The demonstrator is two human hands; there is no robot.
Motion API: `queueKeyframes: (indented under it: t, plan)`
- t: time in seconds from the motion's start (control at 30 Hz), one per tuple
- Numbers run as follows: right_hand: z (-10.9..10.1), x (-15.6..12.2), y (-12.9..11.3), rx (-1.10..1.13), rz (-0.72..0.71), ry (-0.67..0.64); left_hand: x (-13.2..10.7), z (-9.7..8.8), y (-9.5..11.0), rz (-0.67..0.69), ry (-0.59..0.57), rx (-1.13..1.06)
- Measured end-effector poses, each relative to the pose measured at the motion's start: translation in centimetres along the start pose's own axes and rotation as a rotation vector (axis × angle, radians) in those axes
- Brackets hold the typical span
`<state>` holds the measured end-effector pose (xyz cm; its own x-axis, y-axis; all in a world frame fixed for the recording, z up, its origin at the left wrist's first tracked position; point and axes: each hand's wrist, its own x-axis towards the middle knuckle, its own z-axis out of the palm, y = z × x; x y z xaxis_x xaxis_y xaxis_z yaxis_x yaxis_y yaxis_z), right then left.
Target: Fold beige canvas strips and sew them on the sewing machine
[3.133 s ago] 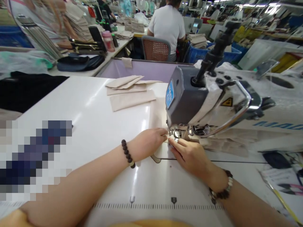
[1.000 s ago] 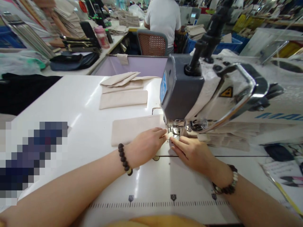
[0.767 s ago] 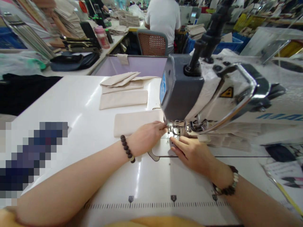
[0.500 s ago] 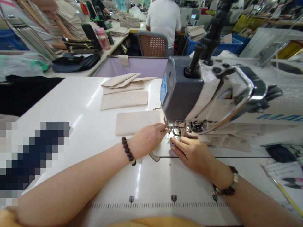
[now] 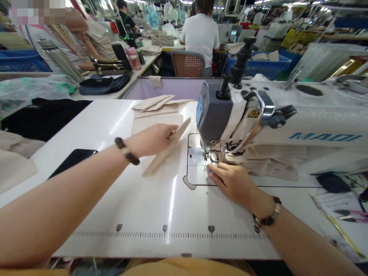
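My left hand (image 5: 156, 140) grips a beige fabric piece (image 5: 166, 149), flat and rectangular. The piece is tilted on edge above the white table, left of the sewing machine (image 5: 215, 111), and is slightly blurred. My right hand (image 5: 232, 178) lies with fingers stretched out beside the metal needle plate (image 5: 197, 157), fingertips just in front of the presser foot (image 5: 212, 157). Nothing shows in that hand. Behind my left hand, more beige fabric pieces (image 5: 155, 105) lie on the table, partly covered by the hand.
A phone-like dark slab (image 5: 73, 161) lies at the left, near black cloth (image 5: 43, 119). Beige pieces (image 5: 273, 161) are stacked under the machine arm. Thread snips (image 5: 349, 216) lie at the right. A person in a white shirt (image 5: 199, 32) sits ahead.
My left hand has moved left, away from the presser foot, lifting the beige fabric piece off the table and tilting it. My right hand stays by the needle plate. The view has shifted slightly.
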<state>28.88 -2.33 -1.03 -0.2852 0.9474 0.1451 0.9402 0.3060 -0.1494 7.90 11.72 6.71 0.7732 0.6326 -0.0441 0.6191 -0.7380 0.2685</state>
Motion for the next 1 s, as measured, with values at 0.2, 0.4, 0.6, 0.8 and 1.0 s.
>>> queueKeyframes:
  t: [0.2,0.4,0.6,0.8,1.0]
  plan:
    - [-0.3,0.1,-0.1,-0.007,0.001,-0.039,-3.1,1.7,-1.8,-0.212,0.061,-0.66]
    - [0.1,-0.1,0.0,0.003,-0.028,0.0,-6.3,7.1,1.3,0.122,0.202,0.077]
    - [-0.2,-0.7,0.0,0.062,-0.187,0.094,-4.6,8.5,5.1,0.368,0.058,0.149]
    - [-0.1,-0.7,0.1,0.039,-0.239,0.099,-1.5,8.4,4.5,0.341,0.04,0.097]
    - [0.0,-0.4,0.2,0.013,-0.171,0.086,-0.4,8.6,4.0,0.358,0.059,0.078]
